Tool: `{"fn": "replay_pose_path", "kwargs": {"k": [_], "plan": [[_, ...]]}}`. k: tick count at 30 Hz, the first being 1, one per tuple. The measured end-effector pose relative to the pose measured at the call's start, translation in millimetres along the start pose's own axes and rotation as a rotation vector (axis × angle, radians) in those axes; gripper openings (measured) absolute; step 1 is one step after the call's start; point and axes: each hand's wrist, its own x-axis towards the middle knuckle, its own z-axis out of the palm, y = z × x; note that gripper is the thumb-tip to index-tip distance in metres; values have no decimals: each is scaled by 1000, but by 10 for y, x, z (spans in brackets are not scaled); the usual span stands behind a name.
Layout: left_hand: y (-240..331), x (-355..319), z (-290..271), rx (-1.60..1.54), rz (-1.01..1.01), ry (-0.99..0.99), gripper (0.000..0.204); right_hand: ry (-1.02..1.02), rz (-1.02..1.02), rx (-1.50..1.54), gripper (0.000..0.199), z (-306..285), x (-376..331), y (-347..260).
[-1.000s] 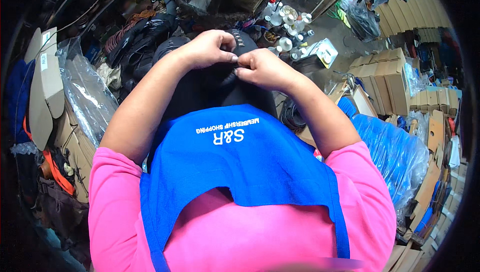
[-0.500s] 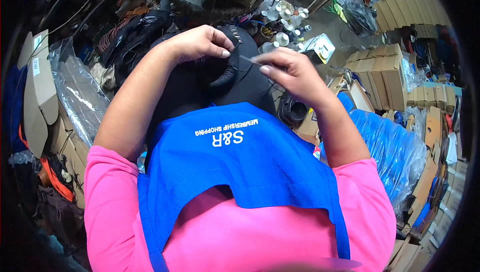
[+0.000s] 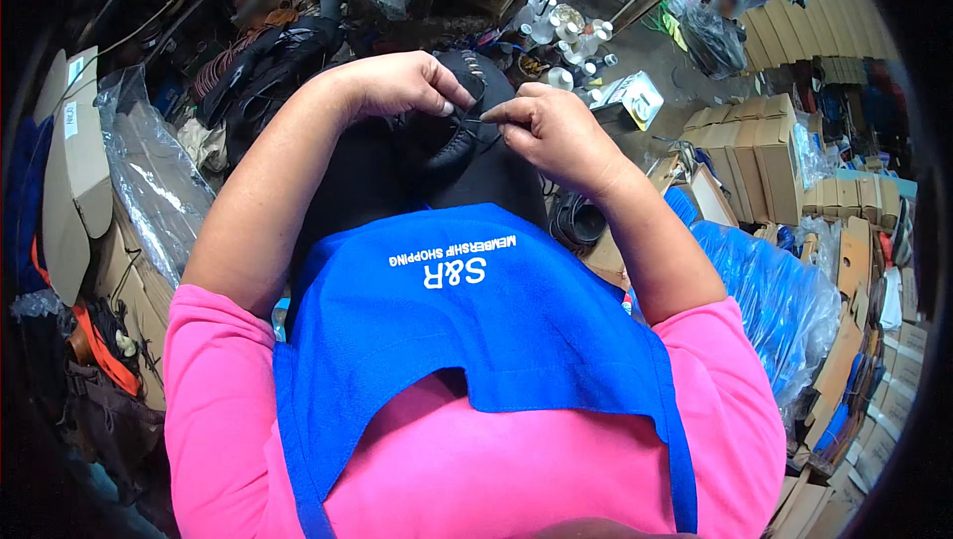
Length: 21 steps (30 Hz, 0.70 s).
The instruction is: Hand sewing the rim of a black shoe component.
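Observation:
A black stitched piece (image 3: 452, 150), shaped like part of a shoe, rests over my dark-clad lap. Its rim curves and looks ridged, and pale stitches (image 3: 473, 67) run along the far part. My left hand (image 3: 409, 85) comes from the left, thumb and fingers pinched on the piece's upper edge. Close by on the right, my right hand (image 3: 548, 132) is closed, thumb against forefinger, around a thin needle-like tool (image 3: 484, 120). Its tip meets the black piece beside my left fingertips. Dark thread seems to trail there, too fine to follow.
A blue apron (image 3: 467, 340) covers my front. Ahead stand several plastic bottles (image 3: 566, 38) and a white container (image 3: 632, 97). Cardboard pieces (image 3: 749, 157) and a blue plastic-wrapped bundle (image 3: 764, 291) lie to the right. Clear plastic sheeting (image 3: 154, 172) and cardboard (image 3: 79, 177) line the left.
My right hand has moved left and inward, bringing the thin tool up to the black piece. My left fingertips have shifted slightly right, so both hands are closer together.

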Motion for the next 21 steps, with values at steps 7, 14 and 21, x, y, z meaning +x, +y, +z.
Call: {"fn": "replay_pose_path", "kwargs": {"k": [7,14,21], "plan": [[-8,21,-31,10,10,-31,33,-40,-1,16,21,-1,56,10],[-1,105,-36,54,10,23,23,-114,-57,85,19,-10,181,112],[-50,108,-34,28,100,-28,24,-341,59,518,21,38,262,535]]}}
